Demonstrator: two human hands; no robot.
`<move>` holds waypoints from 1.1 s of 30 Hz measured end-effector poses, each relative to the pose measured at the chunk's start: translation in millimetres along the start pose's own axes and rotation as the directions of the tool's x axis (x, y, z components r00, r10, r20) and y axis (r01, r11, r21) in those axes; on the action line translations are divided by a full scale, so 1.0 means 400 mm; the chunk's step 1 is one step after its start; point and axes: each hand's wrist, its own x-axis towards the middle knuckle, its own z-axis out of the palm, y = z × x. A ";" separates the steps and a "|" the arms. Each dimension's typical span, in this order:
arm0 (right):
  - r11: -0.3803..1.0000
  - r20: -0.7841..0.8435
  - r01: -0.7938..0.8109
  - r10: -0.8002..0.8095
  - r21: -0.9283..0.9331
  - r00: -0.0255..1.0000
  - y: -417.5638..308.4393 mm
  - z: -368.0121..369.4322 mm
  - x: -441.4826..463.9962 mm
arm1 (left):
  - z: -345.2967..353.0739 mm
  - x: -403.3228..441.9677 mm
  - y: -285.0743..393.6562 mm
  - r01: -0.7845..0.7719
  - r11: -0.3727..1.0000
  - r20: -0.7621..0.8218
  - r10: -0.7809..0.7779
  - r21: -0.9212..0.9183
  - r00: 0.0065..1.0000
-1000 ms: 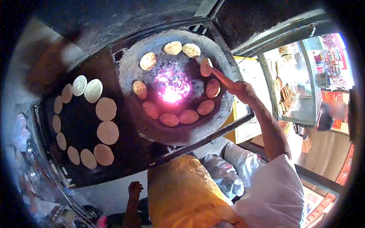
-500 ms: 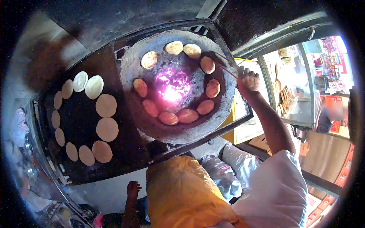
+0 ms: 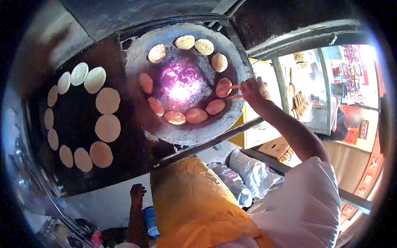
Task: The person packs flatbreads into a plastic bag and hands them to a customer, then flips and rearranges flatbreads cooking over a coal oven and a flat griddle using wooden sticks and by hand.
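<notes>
My right hand is closed around a pair of thin tongs, reaching over the rim of the round oven. One prong meets a browned flatbread on the oven's right inner side; the other passes just below it. More oval flatbreads, such as a pale one above and another below, ring glowing coals. Low beside the yellow apron hangs my left hand, empty, its fingers loosely bent and slightly apart.
Left of the oven, a dark flat griddle carries a ring of pale and tan dough rounds. Silvery bags lie below the front edge. A glass case stands at right, with a person beyond.
My right hand has moved left and slightly down with the tongs, from the upper right flatbread to the one below. My view has shifted, so the oven and griddle appear further left and higher.
</notes>
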 end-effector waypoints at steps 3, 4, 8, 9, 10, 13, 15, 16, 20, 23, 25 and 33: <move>0.992 -0.298 -0.070 0.036 -0.106 0.954 -0.030 0.039 0.039 | -0.039 0.026 -0.076 0.027 0.999 -0.029 -0.028 -0.017 0.999; 0.992 -0.302 -0.064 0.028 -0.108 0.953 -0.026 0.060 0.035 | -0.049 0.026 -0.093 0.028 0.999 -0.033 -0.029 -0.025 0.999; 0.985 0.059 -0.044 0.054 -0.167 0.997 -0.009 0.125 -0.001 | -0.098 0.031 -0.149 0.079 0.991 -0.007 -0.080 -0.108 0.997; 0.988 0.043 -0.150 0.148 0.036 0.988 0.000 0.134 -0.028 | -0.097 0.032 -0.143 0.139 0.979 0.034 -0.136 -0.147 0.990; 0.939 0.046 -0.246 0.242 0.238 0.969 0.003 0.142 -0.049 | -0.087 0.025 -0.145 0.137 0.980 0.037 -0.133 -0.147 0.990; 0.580 0.532 -0.526 0.178 0.623 0.828 0.062 0.029 -0.045 | -0.038 -0.013 -0.097 -0.083 0.994 -0.027 0.082 -0.075 0.996; 0.467 0.619 -0.601 0.134 0.649 0.774 0.060 0.068 -0.045 | -0.042 0.000 -0.079 0.132 0.980 -0.010 -0.135 -0.147 0.991; 0.285 0.700 -0.695 0.101 0.660 0.707 0.053 0.080 -0.041 | -0.055 0.021 -0.092 0.129 0.981 -0.010 -0.132 -0.144 0.991; 0.094 0.773 -0.771 0.020 0.630 0.634 0.043 0.080 -0.030 | -0.063 0.038 -0.070 0.031 0.996 0.047 -0.027 -0.085 0.999; 0.265 0.673 -0.648 -0.003 0.714 0.740 0.075 0.008 -0.074 | 0.010 -0.033 0.048 0.016 0.999 -0.036 -0.015 0.043 0.999; 0.561 0.570 -0.507 0.075 0.654 0.818 0.073 0.010 -0.120 | 0.027 -0.033 0.070 -0.010 0.998 -0.059 0.014 0.065 0.998; 0.915 0.317 -0.157 0.034 0.371 0.948 -0.007 -0.217 -0.155 | 0.005 0.017 0.042 0.080 0.995 0.042 -0.083 0.057 0.996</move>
